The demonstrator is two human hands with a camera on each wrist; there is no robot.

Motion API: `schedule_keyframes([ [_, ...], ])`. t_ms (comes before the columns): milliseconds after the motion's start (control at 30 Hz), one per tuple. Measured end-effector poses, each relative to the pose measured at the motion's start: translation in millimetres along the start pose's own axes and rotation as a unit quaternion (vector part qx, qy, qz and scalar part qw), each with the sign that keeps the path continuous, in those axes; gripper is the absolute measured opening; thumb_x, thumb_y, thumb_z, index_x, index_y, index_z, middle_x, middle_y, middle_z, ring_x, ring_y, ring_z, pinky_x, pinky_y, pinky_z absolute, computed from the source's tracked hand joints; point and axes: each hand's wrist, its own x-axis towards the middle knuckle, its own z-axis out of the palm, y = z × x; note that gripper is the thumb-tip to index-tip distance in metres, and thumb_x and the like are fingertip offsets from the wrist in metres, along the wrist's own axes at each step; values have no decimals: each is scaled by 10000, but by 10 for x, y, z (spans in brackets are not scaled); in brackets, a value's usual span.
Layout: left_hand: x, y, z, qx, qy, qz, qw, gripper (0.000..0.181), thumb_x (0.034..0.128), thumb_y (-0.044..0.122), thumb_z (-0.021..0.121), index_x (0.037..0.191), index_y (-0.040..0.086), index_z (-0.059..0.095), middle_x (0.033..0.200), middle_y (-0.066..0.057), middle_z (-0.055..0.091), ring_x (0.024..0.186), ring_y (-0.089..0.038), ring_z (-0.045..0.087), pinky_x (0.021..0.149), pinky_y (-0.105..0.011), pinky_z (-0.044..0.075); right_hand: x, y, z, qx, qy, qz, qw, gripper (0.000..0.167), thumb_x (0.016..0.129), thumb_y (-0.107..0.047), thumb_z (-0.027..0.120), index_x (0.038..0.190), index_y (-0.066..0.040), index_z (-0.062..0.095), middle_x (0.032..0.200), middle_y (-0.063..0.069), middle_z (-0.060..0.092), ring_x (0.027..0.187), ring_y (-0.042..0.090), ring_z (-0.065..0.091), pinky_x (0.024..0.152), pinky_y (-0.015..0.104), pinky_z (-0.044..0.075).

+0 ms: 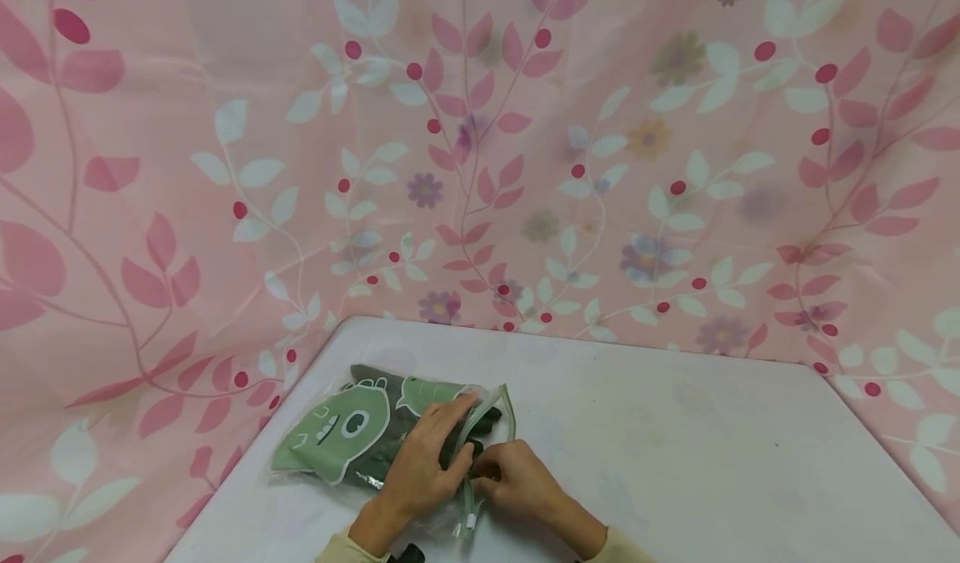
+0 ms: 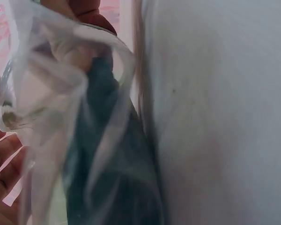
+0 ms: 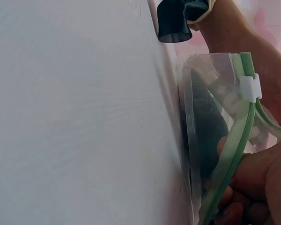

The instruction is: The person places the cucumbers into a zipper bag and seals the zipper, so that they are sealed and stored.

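A clear zip bag [image 1: 375, 429] with green one-eyed monster prints lies on the white table, its green-edged mouth toward the right. Dark green cloth [image 3: 206, 122] shows through its film. My left hand [image 1: 427, 454] rests on the bag near the mouth, fingers fairly straight and thumb apart, beside the zip strip [image 3: 239, 145]. At the mouth, my right hand [image 1: 517, 480] has curled fingers; its fingertips are within the film and pinch the dark green cloth [image 2: 103, 93]. A white slider [image 3: 250, 88] sits on the strip near its lower end. The film partly blurs the right fingertips.
The white table [image 1: 675, 446] extends to the right of the bag. Pink leaf-patterned fabric [image 1: 525, 171] hangs behind and along the left side. A black device [image 3: 175, 23] sits at the left wrist, close to the bag's near corner.
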Motion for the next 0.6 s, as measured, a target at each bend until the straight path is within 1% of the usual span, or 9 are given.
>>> schedule_keyframes([
  [100, -4, 3, -3, 13, 6, -12, 10000, 662, 876, 82, 737, 1507, 53, 540, 1469, -37, 584, 1227, -181, 558, 983, -384, 486, 2, -5, 13, -157, -20, -60, 9999, 101, 840, -5, 791, 872, -97, 817, 730, -177, 640, 599, -48, 496, 548, 156, 443],
  [167, -6, 1, -4, 18, 15, -2, 10000, 657, 877, 83, 735, 1505, 49, 542, 1463, -44, 588, 1223, -183, 561, 978, -390, 491, 5, -7, 14, -115, -50, -70, 9999, 110, 834, 0, 787, 877, -95, 821, 741, -168, 655, 607, -43, 509, 557, 157, 450],
  [267, -5, 0, -6, 33, 19, -2, 10000, 656, 877, 85, 735, 1504, 49, 543, 1460, -47, 591, 1221, -182, 563, 972, -399, 496, 10, 4, 2, 41, -180, 27, 9998, 95, 854, -22, 790, 899, -99, 825, 768, -163, 675, 633, -37, 542, 581, 166, 470],
  [433, 0, 2, -7, 60, -1, -17, 10000, 661, 874, 88, 732, 1506, 52, 542, 1459, -48, 592, 1212, -177, 565, 960, -417, 506, 12, 47, -62, 270, -386, 165, 9988, 18, 907, -119, 805, 920, -123, 816, 806, -174, 687, 696, -23, 594, 639, 197, 507],
  [533, 3, 5, -10, 67, -7, -10, 10000, 657, 877, 92, 730, 1505, 50, 542, 1461, -52, 590, 1211, -180, 566, 957, -432, 511, 14, 75, -128, 387, -258, 178, 9988, 42, 938, -168, 786, 927, -132, 804, 802, -169, 682, 689, -1, 598, 631, 222, 515],
  [600, 5, 8, -13, 59, -14, -5, 10000, 655, 879, 93, 731, 1504, 48, 542, 1464, -54, 588, 1213, -183, 566, 958, -439, 512, 19, 92, -186, 428, -27, 175, 9989, 63, 961, -176, 762, 924, -133, 791, 794, -159, 674, 678, 18, 596, 619, 238, 515],
])
